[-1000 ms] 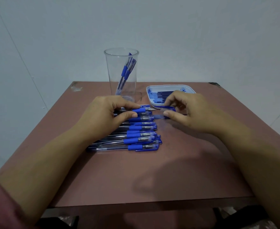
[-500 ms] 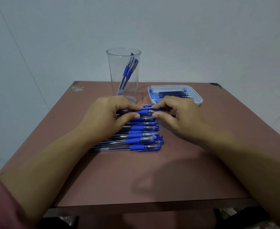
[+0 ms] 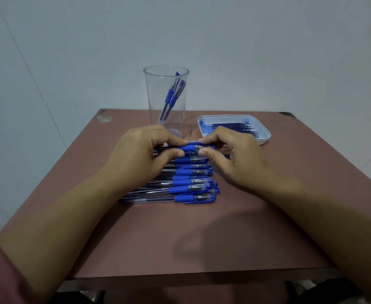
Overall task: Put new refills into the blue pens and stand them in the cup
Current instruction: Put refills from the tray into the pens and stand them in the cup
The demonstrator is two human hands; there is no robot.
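Note:
A blue pen (image 3: 191,148) lies crosswise at the far end of a row of several blue pens (image 3: 189,185) on the brown table. My left hand (image 3: 142,156) pinches its barrel side between thumb and forefinger. My right hand (image 3: 235,156) pinches its capped end the same way, fingertips almost touching the left ones. A tall clear cup (image 3: 166,102) behind my hands holds two blue pens, leaning right. A white tray (image 3: 263,137) at the back right holds several dark refills (image 3: 232,127).
The table's (image 3: 202,238) front edge runs near the bottom of the view, with a pale wall behind its far edge. A pink sleeve (image 3: 2,275) covers my left forearm at the lower left.
My right hand came left from in front of the tray and closed on the capped end of the pen that my left hand holds. The left hand stayed in place.

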